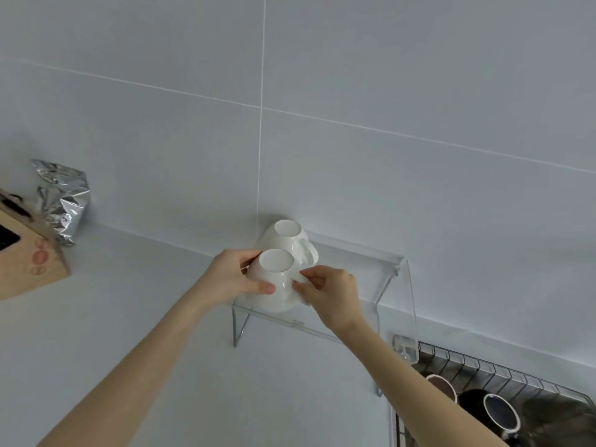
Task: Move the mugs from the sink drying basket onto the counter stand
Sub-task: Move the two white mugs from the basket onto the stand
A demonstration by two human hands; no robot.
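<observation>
Both hands on one upside-down white mug (274,282) sitting at the front left of the clear acrylic counter stand (371,269). Left hand (232,275) wraps the mug's left side, thumb across the front wall, fingers (250,255) curled round the back near the base. Right hand (332,293) pinches the handle side, fingers closed on it; the handle itself is mostly hidden. Second white mug (287,237), also inverted, sits just behind on the stand, touching or nearly touching the first, handle pointing right. Stand is on the white tabletop (129,317) against the tiled wall. Wire drying basket (503,366) at bottom right, partly cropped, holds a dark mug (501,411) and a brownish mug (442,385), both rims tilted toward camera. Crumpled foil bag (63,198) and cardboard box (29,253) at far left, well apart from the stand.
</observation>
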